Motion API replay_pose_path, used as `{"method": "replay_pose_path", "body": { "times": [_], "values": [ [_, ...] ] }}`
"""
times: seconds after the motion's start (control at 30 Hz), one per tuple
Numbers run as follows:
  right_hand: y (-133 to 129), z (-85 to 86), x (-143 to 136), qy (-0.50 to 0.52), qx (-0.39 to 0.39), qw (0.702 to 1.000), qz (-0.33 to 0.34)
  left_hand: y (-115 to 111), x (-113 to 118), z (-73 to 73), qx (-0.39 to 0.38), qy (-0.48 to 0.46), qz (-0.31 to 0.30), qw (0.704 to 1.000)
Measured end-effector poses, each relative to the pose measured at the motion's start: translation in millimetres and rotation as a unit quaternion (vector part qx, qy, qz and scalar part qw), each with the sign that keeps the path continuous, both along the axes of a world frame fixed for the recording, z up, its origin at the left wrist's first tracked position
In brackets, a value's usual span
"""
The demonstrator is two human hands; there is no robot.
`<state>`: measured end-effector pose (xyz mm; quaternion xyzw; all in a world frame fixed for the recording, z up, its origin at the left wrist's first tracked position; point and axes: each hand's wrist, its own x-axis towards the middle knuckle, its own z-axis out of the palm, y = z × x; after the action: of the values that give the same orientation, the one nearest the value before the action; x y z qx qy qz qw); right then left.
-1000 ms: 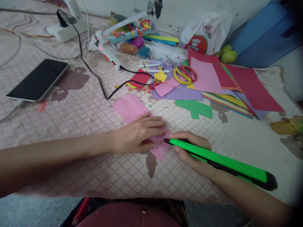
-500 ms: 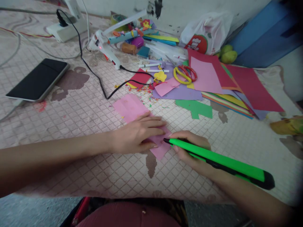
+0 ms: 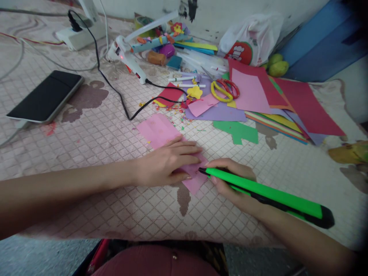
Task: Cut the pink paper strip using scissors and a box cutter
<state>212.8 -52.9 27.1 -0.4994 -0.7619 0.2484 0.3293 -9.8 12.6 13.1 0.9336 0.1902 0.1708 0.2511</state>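
A strip of pink paper [image 3: 157, 128] with small reddish marks lies aslant on the quilted tablecloth. My left hand [image 3: 171, 163] rests flat across its middle, palm down and fingers loosely spread, covering part of the strip. In my right hand [image 3: 232, 180] is a long green utility knife [image 3: 267, 191] with black trim, gripped like a pen. Its dark tip meets the strip's near right part beside a small reddish mark. Whether a blade is out is too small to tell.
Yellow and red scissors [image 3: 220, 92] lie on coloured paper sheets [image 3: 310, 109] at right. A white glue gun [image 3: 129, 63], its black cable [image 3: 122, 101], a phone [image 3: 46, 97] and a power strip [image 3: 80, 34] are at left. Green paper [image 3: 237, 131] lies beyond my right hand.
Almost nothing differs. The rear end of the utility knife has shifted very slightly, while both hands and the pink strip keep their places.
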Motion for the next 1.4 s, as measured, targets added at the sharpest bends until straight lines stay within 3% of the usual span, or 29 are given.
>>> {"method": "replay_pose_path", "body": {
  "times": [0.9,1.1,1.4],
  "values": [
    [-1.3,-1.3,1.2,-0.001,-0.014,1.0,0.011,-0.3,0.5,-0.3,0.002,-0.002,0.005,1.0],
    [-1.4,-0.2,9.6,0.037,-0.013,0.999,0.005,0.5,-0.4,-0.7,0.02,0.005,-0.007,1.0],
    [4.2,5.5,14.7,0.061,-0.051,0.996,0.038,-10.9,1.4,-3.1,0.042,0.013,0.051,0.998]
  ]
}}
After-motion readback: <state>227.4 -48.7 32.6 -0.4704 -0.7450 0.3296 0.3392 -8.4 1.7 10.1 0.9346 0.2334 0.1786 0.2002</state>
